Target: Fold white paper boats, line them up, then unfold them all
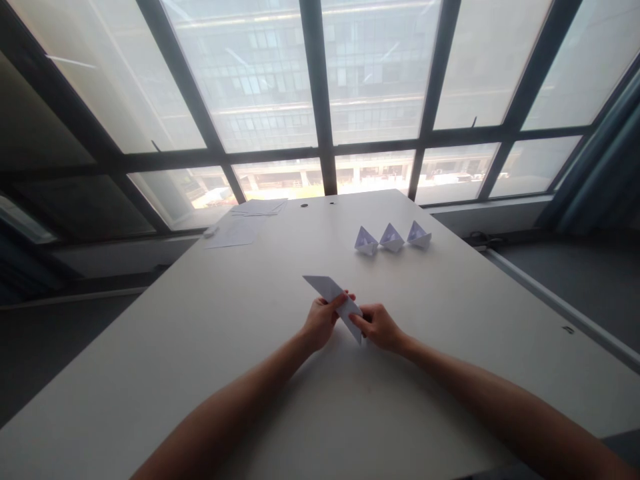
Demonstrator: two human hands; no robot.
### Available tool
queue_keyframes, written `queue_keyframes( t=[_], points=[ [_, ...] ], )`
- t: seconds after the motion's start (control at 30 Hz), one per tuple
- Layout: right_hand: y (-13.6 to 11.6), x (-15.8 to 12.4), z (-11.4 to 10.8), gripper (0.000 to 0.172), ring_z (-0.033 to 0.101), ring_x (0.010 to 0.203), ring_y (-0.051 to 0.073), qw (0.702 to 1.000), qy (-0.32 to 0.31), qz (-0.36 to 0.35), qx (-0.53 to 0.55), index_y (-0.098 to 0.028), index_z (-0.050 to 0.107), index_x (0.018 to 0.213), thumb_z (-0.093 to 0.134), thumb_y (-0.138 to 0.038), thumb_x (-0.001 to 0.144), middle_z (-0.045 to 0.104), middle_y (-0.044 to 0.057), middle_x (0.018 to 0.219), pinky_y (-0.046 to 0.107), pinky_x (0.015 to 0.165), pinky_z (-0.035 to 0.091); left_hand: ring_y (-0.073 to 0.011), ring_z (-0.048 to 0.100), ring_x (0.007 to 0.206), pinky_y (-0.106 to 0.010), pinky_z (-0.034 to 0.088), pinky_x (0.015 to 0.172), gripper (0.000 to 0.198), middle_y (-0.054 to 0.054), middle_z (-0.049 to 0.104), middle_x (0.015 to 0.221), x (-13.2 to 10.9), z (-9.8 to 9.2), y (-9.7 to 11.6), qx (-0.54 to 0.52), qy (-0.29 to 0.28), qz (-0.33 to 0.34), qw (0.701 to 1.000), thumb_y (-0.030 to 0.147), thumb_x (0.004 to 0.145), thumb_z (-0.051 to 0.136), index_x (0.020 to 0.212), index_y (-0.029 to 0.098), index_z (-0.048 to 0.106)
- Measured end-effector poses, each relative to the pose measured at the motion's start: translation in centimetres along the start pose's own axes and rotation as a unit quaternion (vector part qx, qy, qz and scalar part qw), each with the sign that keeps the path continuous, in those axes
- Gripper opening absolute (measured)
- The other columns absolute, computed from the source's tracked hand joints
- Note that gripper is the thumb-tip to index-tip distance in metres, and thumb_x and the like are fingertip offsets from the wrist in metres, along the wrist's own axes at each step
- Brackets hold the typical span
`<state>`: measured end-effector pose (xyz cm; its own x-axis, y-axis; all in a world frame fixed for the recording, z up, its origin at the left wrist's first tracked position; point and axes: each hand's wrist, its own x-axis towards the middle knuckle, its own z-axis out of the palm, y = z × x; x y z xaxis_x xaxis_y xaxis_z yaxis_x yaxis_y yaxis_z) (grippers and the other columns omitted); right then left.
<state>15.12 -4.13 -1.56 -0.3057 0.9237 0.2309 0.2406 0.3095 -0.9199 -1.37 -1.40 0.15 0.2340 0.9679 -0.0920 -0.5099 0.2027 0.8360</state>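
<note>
A folded piece of white paper (331, 295) is held just above the white table (200, 347), slanting from upper left to lower right. My left hand (320, 321) pinches its middle with thumb and fingers closed on it. My right hand (380, 327) grips its lower right end, fingers curled. Three finished white paper boats (393, 238) stand in a row farther back on the table, to the right of centre.
Loose white sheets (235, 233) and a small stack of paper (260, 207) lie at the table's far left corner. A small dark hole (304, 205) sits near the far edge. Large windows (320, 100) rise behind the table; a grey floor lies to the right.
</note>
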Motion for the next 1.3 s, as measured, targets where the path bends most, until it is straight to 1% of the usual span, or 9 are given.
queue_keyframes(
  t=[0.13, 0.3, 0.43, 0.53, 0.67, 0.97, 1.13, 1.23, 1.3],
  points=[
    [-0.1, 0.0, 0.0, 0.037, 0.042, 0.046, 0.008, 1.0, -0.024, -0.004, -0.011, -0.015, 0.052, 0.056, 0.053, -0.035, 0.088, 0.049, -0.003, 0.049, 0.02, 0.046, 0.028, -0.0192, 0.068, 0.089, -0.028, 0.054, 0.08, 0.027, -0.01, 0.073, 0.091, 1.1, -0.7, 0.5, -0.079, 0.072, 0.035, 0.994, 0.022, 0.067, 0.085, 0.087, 0.01, 0.07],
    [-0.1, -0.1, -0.2, 0.027, 0.045, 0.048, 0.009, 0.999, -0.051, 0.002, -0.012, -0.015, 0.057, 0.062, 0.058, -0.031, 0.083, 0.053, -0.003, 0.052, 0.02, 0.047, 0.03, -0.0187, 0.069, 0.091, -0.027, 0.054, 0.081, 0.025, -0.008, 0.073, 0.091, 1.7, -1.2, 0.8, -0.116, 0.099, 0.05, 0.987, 0.019, 0.068, 0.084, 0.087, 0.012, 0.07],
    [-0.4, 0.1, -0.3, 0.032, 0.045, 0.052, 0.009, 1.0, -0.015, -0.016, -0.017, -0.015, 0.056, 0.061, 0.056, -0.035, 0.086, 0.053, -0.003, 0.054, 0.02, 0.05, 0.031, -0.0191, 0.069, 0.087, -0.027, 0.053, 0.079, 0.028, -0.009, 0.074, 0.089, 1.0, -0.6, 0.7, -0.066, 0.078, 0.041, 0.994, 0.023, 0.066, 0.085, 0.086, 0.01, 0.071],
    [-0.3, 0.2, -0.3, 0.039, 0.043, 0.052, 0.009, 1.0, 0.014, -0.019, -0.007, -0.016, 0.051, 0.058, 0.055, -0.042, 0.087, 0.049, -0.003, 0.053, 0.021, 0.05, 0.031, -0.0193, 0.069, 0.081, -0.028, 0.052, 0.077, 0.03, -0.01, 0.074, 0.085, 0.0, 0.1, 0.2, 0.006, 0.027, 0.009, 1.0, 0.024, 0.064, 0.086, 0.085, 0.009, 0.072],
    [0.1, 0.1, -0.3, 0.044, 0.043, 0.05, 0.01, 1.0, 0.004, -0.002, 0.021, -0.017, 0.047, 0.056, 0.052, -0.047, 0.088, 0.046, -0.003, 0.051, 0.022, 0.048, 0.031, -0.021, 0.068, 0.077, -0.032, 0.051, 0.077, 0.032, -0.012, 0.074, 0.085, -0.8, 0.6, -0.2, 0.063, -0.021, -0.019, 0.998, 0.026, 0.062, 0.087, 0.086, 0.009, 0.073],
    [-0.5, 0.0, -0.8, 0.037, 0.032, 0.048, 0.008, 0.998, -0.052, 0.02, 0.021, -0.017, 0.041, 0.054, 0.053, -0.036, 0.084, 0.035, -0.005, 0.051, 0.022, 0.046, 0.021, -0.0171, 0.067, 0.077, -0.024, 0.048, 0.065, 0.036, -0.008, 0.073, 0.084, 1.1, -0.5, 0.5, -0.02, 0.073, 0.039, 0.996, 0.027, 0.059, 0.089, 0.085, 0.011, 0.071],
    [-0.5, -0.2, -0.9, 0.039, 0.029, 0.049, 0.007, 0.998, -0.063, 0.021, 0.021, -0.018, 0.037, 0.053, 0.055, -0.037, 0.082, 0.031, -0.005, 0.051, 0.022, 0.046, 0.02, -0.015, 0.068, 0.08, -0.021, 0.05, 0.068, 0.03, -0.005, 0.073, 0.082, 1.9, -1.3, 0.9, -0.059, 0.107, 0.052, 0.991, 0.026, 0.065, 0.086, 0.087, 0.013, 0.069],
    [-0.3, -0.2, -0.9, 0.039, 0.031, 0.048, 0.008, 0.997, -0.059, 0.025, 0.033, -0.018, 0.04, 0.053, 0.055, -0.039, 0.082, 0.035, -0.005, 0.051, 0.022, 0.045, 0.022, -0.0163, 0.068, 0.091, -0.022, 0.051, 0.077, 0.034, -0.006, 0.073, 0.094, 1.6, -1.2, 0.9, -0.072, 0.088, 0.035, 0.993, 0.027, 0.069, 0.084, 0.097, 0.015, 0.069],
    [-0.1, -0.1, -0.8, 0.04, 0.035, 0.048, 0.008, 0.997, -0.045, 0.029, 0.048, -0.017, 0.044, 0.054, 0.054, -0.042, 0.084, 0.04, -0.004, 0.051, 0.022, 0.045, 0.024, -0.0191, 0.067, 0.096, -0.025, 0.051, 0.08, 0.039, -0.01, 0.072, 0.102, 1.0, -0.8, 0.7, -0.051, 0.039, -0.01, 0.998, 0.029, 0.071, 0.083, 0.104, 0.015, 0.069]
  ],
)
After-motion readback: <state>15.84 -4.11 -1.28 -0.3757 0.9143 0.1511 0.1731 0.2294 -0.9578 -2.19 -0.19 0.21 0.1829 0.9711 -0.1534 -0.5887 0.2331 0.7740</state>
